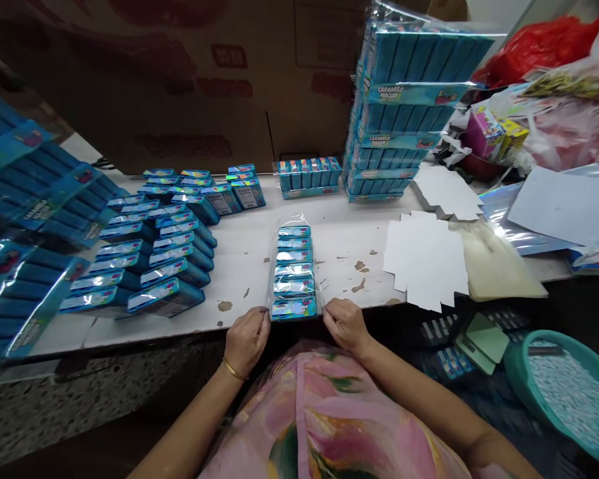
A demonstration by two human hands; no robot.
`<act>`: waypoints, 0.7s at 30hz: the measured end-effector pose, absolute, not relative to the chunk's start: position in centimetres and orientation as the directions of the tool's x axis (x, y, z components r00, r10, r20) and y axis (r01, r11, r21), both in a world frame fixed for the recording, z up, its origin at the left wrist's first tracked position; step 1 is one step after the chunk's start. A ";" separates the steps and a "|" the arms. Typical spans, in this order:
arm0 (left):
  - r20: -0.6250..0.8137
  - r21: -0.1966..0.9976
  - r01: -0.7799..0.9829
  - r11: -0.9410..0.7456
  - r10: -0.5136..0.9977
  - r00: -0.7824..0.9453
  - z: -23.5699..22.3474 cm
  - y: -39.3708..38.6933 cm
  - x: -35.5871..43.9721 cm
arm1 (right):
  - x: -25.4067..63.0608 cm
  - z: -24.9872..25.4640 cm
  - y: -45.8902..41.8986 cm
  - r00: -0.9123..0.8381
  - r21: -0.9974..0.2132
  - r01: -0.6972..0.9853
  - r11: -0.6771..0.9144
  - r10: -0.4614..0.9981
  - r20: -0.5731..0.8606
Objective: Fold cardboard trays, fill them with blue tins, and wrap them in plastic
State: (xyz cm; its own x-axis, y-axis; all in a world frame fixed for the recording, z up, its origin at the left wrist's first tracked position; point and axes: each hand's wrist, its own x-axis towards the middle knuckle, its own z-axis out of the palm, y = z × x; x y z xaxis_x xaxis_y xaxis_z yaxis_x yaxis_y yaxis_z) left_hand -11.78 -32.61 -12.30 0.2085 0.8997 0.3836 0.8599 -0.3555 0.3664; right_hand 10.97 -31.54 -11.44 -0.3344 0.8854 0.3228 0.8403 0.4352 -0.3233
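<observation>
1. A clear bag of blue boxes [294, 273] lay at the lower middle of the frame, its near end at the front edge of the desk [249, 249].
2. The left hand [246, 339] pinched the bag's near left corner, its grip pressed together on the plastic; a gold bangle [232, 370] sat on the wrist.
3. The right hand [346, 324] pinched the near right corner in the same way, fingers curled tight on the wrap.
4. Left of the bag, loose blue boxes [154, 246] lay in overlapping rows, near but not touching it.
5. Behind it, in the upper middle, a short row of upright boxes [308, 174] stood, and just right of that a tall stack of wrapped packs [404, 113] rose against a brown carton wall [180, 80].
6. Right of the bag, white card sheets [426, 259] lay flat, overhanging the front edge.
7. More wrapped packs [24, 226] crowded the left edge of the frame.
8. A teal basin [569, 389] sat below desk level at lower right.
9. Bare desk showed on both sides of the bag and between it and the upright row.
</observation>
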 end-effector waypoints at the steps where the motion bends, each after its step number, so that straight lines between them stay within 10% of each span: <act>1: 0.416 0.377 0.864 -0.334 0.894 0.165 -12.2 -32.7 -11.5 | 11.0 -11.3 -31.6 -0.321 -0.296 0.853 0.429 0.880 0.349; 15: 0.640 0.266 0.778 -0.569 0.708 0.299 -9.4 -33.2 -11.6 | 11.0 -7.5 -31.2 -0.513 -0.093 0.739 0.667 0.647 0.564; 21: 0.503 0.507 0.809 -0.297 0.864 0.002 -13.3 -34.6 -11.0 | 11.5 -10.5 -34.3 -0.496 -0.342 0.587 0.734 0.660 0.564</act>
